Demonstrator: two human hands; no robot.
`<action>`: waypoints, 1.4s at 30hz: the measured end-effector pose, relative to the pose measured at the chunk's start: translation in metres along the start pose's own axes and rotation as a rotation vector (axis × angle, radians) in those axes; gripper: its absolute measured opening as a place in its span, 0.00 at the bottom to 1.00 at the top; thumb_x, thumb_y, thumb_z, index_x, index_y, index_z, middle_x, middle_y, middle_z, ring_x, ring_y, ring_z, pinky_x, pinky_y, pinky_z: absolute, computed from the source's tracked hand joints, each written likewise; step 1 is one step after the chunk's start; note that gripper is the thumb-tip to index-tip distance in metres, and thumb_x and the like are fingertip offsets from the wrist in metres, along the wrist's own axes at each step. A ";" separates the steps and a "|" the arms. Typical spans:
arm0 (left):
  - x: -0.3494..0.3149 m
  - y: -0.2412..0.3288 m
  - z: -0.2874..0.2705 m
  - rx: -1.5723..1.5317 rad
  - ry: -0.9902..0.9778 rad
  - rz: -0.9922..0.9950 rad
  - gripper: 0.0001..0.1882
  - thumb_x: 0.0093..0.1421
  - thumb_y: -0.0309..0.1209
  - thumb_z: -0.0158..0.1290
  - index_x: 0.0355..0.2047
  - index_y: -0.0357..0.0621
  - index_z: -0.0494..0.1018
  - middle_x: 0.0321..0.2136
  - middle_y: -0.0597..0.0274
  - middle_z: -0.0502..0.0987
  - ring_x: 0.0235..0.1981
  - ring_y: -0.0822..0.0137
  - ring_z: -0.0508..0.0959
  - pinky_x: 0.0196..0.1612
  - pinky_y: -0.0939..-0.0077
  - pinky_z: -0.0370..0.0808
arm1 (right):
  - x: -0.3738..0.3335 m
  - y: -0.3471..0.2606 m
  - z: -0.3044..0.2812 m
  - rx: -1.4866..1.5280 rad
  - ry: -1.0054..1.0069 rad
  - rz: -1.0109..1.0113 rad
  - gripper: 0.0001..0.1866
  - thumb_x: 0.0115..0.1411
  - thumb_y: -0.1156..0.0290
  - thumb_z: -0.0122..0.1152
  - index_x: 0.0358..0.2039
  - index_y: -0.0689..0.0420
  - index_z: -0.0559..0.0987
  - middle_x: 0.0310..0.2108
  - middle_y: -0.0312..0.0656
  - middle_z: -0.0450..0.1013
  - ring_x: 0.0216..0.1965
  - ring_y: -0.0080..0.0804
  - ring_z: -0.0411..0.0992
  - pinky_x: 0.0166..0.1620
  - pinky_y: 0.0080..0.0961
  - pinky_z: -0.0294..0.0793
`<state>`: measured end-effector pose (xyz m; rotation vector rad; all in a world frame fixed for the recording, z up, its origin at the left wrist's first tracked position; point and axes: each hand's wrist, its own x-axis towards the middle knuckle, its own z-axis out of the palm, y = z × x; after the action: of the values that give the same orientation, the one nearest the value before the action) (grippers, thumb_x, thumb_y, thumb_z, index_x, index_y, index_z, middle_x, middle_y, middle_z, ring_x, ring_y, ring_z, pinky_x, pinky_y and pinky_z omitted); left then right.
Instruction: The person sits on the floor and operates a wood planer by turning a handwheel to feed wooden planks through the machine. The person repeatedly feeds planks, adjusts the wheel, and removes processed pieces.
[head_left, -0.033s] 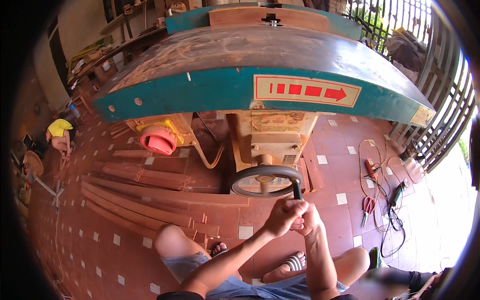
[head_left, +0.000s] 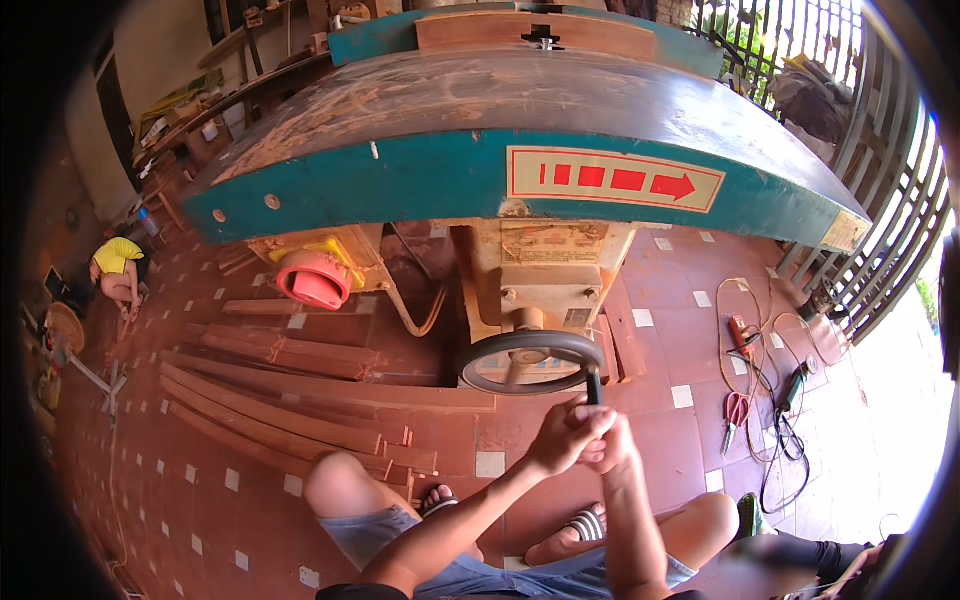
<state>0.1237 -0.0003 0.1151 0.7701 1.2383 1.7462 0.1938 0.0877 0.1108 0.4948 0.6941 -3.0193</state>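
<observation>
A dark handwheel (head_left: 478, 376) with a black crank handle (head_left: 594, 386) sits under the front of a machine with a flat metal table (head_left: 450, 90) and a teal edge. My left hand (head_left: 568, 437) and my right hand (head_left: 612, 444) are clasped together round the lower part of that handle. Their fingers are closed and overlap, so most of the grip is covered. Behind the wheel rises the machine's pale, dusty base (head_left: 560, 285). A round red switch knob (head_left: 313, 280) on a yellow plate is mounted to the left.
Long wooden boards (head_left: 270, 410) lie on the tiled floor at left. Red-handled scissors (head_left: 736, 410), a power tool (head_left: 797, 385) and tangled cords lie at right. Someone in a yellow shirt (head_left: 118, 256) bends over at far left. Another person's dark-clad leg (head_left: 800, 556) shows at lower right.
My clasped hands and the crank handle have shifted very slightly downward and left. Both hands keep their hold.
</observation>
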 end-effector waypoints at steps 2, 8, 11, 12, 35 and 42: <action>-0.018 -0.028 -0.030 -0.083 0.056 -0.183 0.23 0.64 0.50 0.59 0.37 0.38 0.77 0.25 0.66 0.76 0.27 0.76 0.78 0.24 0.79 0.75 | 0.018 0.040 -0.049 0.119 0.173 -0.057 0.11 0.61 0.59 0.59 0.28 0.52 0.75 0.16 0.32 0.66 0.11 0.23 0.65 0.17 0.19 0.70; -0.070 0.016 -0.114 0.202 0.433 -0.385 0.34 0.61 0.63 0.56 0.34 0.38 0.73 0.25 0.57 0.78 0.22 0.70 0.81 0.22 0.76 0.80 | 0.090 0.090 0.019 0.056 -0.170 0.207 0.17 0.64 0.56 0.54 0.20 0.46 0.67 0.10 0.27 0.56 0.09 0.24 0.55 0.14 0.28 0.55; -0.072 0.013 -0.104 0.187 0.498 -0.416 0.38 0.59 0.70 0.52 0.37 0.41 0.70 0.25 0.61 0.75 0.21 0.70 0.79 0.19 0.73 0.79 | 0.078 0.083 0.035 -0.018 -0.088 0.244 0.20 0.66 0.55 0.55 0.19 0.45 0.65 0.10 0.25 0.55 0.08 0.19 0.53 0.12 0.21 0.49; -0.073 0.010 -0.100 0.163 0.521 -0.412 0.39 0.59 0.71 0.52 0.37 0.41 0.69 0.25 0.61 0.74 0.21 0.71 0.79 0.19 0.73 0.79 | 0.075 0.080 0.037 -0.040 -0.090 0.270 0.21 0.66 0.54 0.55 0.18 0.45 0.63 0.10 0.25 0.54 0.08 0.19 0.53 0.12 0.20 0.48; -0.075 -0.012 -0.107 0.147 0.528 -0.221 0.32 0.63 0.63 0.54 0.30 0.42 0.70 0.18 0.64 0.75 0.17 0.70 0.80 0.18 0.78 0.78 | 0.079 0.075 0.033 0.024 -0.139 0.308 0.25 0.67 0.54 0.56 0.15 0.42 0.59 0.08 0.23 0.51 0.07 0.16 0.50 0.12 0.16 0.45; -0.073 -0.010 -0.104 0.161 0.553 -0.229 0.32 0.64 0.62 0.54 0.29 0.40 0.69 0.17 0.61 0.75 0.17 0.68 0.80 0.20 0.77 0.80 | 0.085 0.082 0.018 0.114 -0.216 0.247 0.08 0.68 0.60 0.56 0.35 0.48 0.73 0.17 0.24 0.56 0.11 0.12 0.52 0.13 0.13 0.50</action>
<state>0.0721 -0.1087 0.0712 0.2114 1.7734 1.7362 0.1139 0.0112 0.0654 0.2291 0.4169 -2.8311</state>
